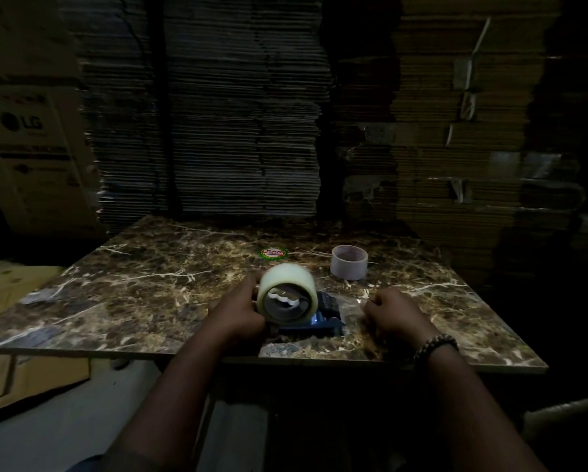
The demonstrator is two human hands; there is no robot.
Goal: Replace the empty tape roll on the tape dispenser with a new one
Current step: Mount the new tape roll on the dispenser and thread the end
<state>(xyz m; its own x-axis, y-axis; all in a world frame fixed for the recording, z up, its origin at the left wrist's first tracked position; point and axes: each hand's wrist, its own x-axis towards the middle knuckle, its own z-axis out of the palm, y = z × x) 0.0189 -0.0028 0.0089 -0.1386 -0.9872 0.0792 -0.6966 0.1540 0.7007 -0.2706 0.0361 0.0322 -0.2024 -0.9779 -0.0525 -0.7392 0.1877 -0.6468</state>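
The empty core is already off the dispenser; it is stood on end on the marble-patterned table, well apart from the work, toward the far right. The new roll is held at the dispenser near the front edge of the table, its open side turned toward the camera. It appears to be set on the hub, though whether it is seated fully cannot be told in the dim light.

The roll and the dispenser's near end are gripped from the left by the left hand. The right hand is curled at the right of the dispenser, and a faint glossy strip seems to be pinched and drawn out from the roll; this is not certain. A beaded bracelet is worn on that wrist.

By this judgement the swap itself is mostly done. What seems left is threading the tape through to the blade and checking the fit.

An oval sticker lies on the table behind the roll; its red lettering is too blurred to be read surely. On a carton at the left, "LG" is printed.
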